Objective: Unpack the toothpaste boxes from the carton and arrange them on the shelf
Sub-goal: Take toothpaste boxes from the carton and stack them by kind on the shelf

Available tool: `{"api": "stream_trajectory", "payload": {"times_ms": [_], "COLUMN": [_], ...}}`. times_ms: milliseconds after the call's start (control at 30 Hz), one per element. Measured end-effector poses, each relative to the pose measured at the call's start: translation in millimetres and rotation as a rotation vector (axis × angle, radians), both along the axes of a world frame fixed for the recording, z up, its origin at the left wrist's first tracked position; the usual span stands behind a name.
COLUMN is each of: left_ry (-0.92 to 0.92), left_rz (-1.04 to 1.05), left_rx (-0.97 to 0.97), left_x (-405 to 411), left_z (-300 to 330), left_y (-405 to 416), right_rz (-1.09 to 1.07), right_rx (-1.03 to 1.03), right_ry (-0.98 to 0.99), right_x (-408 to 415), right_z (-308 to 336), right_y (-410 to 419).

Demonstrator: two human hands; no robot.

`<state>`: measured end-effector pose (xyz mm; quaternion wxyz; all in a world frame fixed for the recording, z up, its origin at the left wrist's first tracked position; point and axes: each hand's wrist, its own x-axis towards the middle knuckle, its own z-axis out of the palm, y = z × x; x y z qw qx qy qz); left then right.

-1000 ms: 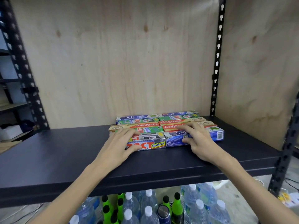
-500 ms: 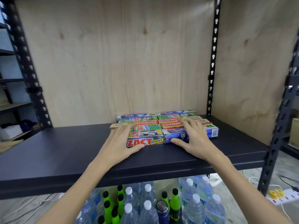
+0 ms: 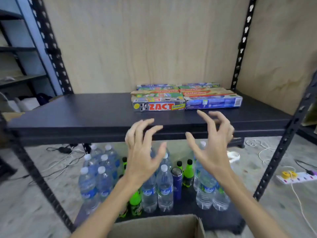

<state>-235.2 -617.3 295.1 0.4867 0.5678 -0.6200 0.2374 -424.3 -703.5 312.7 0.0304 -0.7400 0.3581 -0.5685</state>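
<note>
Several toothpaste boxes lie flat in two side-by-side rows on the dark shelf [image 3: 85,117], right of its middle. The front left one is a grey ZACT box [image 3: 158,105]; the front right one is a blue box [image 3: 213,103]. Behind them lie red and green boxes [image 3: 205,92]. My left hand [image 3: 142,152] and my right hand [image 3: 212,146] hover in front of the shelf's front edge, fingers spread and curled, holding nothing and touching no box. The brown carton [image 3: 159,225] shows its rim at the bottom edge of the view; its inside is hidden.
Water bottles [image 3: 164,186], green bottles [image 3: 187,172] and a dark can stand on the lowest shelf. Black perforated uprights [image 3: 281,148] frame the shelf. Plywood panels close the back and right side. Cables and a power strip [image 3: 296,176] lie on the floor.
Both hands have let go of the front boxes and pulled back off the shelf toward me. The view has dropped and backed away, bringing the carton's rim into sight.
</note>
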Motion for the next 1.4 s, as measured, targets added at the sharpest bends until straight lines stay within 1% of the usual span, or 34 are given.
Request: {"api": "stream_trajectory", "payload": {"times_ms": [67, 167, 300, 400, 500, 533, 600, 667, 700, 800, 900, 967, 1067, 1200, 1300, 1400], "left_ry": [0.116, 0.224, 0.386, 0.496, 0.619, 0.653, 0.74, 0.9, 0.949, 1.013, 1.109, 1.114, 1.086, 1.103, 1.186, 1.271], "left_rz": [-0.014, 0.018, 0.12, 0.242, 0.343, 0.36, 0.388, 0.402, 0.403, 0.424, 0.452, 0.504, 0.513, 0.5, 0.459, 0.379], "left_rx": [0.032, 0.203, 0.443, 0.645, 0.915, 1.026, 1.185, 1.267, 1.309, 1.435, 1.479, 1.477, 1.463, 1.435, 1.371, 1.365], "left_x": [-9, -10, 5, 13, 17, 16, 14, 7, 2, -15, -29, -33, -36, -36, -31, -16], "left_z": [-43, -114, -212, -279, -334, -350, -380, -403, -411, -440, -468, -487, -518, -516, -502, -494], "left_y": [22, 47, 85, 118, 148, 157, 168, 175, 177, 176, 177, 181, 188, 185, 182, 185], "right_rz": [0.009, 0.028, 0.01, -0.004, 0.014, 0.03, 0.041, 0.029, 0.026, 0.033, 0.051, 0.058, 0.073, 0.081, 0.039, 0.014], "right_rx": [0.031, 0.217, 0.46, 0.605, 0.772, 0.817, 0.912, 1.04, 1.096, 1.206, 1.173, 1.167, 1.183, 1.138, 1.167, 1.237], "right_ry": [-0.03, -0.016, 0.109, 0.239, 0.354, 0.413, 0.567, 0.683, 0.712, 0.778, 0.957, 1.031, 1.094, 1.063, 0.953, 0.816], "right_x": [7, 18, 30, 33, 36, 37, 39, 43, 44, 52, 52, 49, 50, 54, 51, 57], "right_z": [-42, -122, -223, -283, -333, -348, -375, -403, -412, -438, -453, -462, -472, -478, -479, -484], "right_y": [33, 68, 105, 127, 147, 153, 162, 170, 174, 183, 187, 188, 186, 178, 175, 172]}}
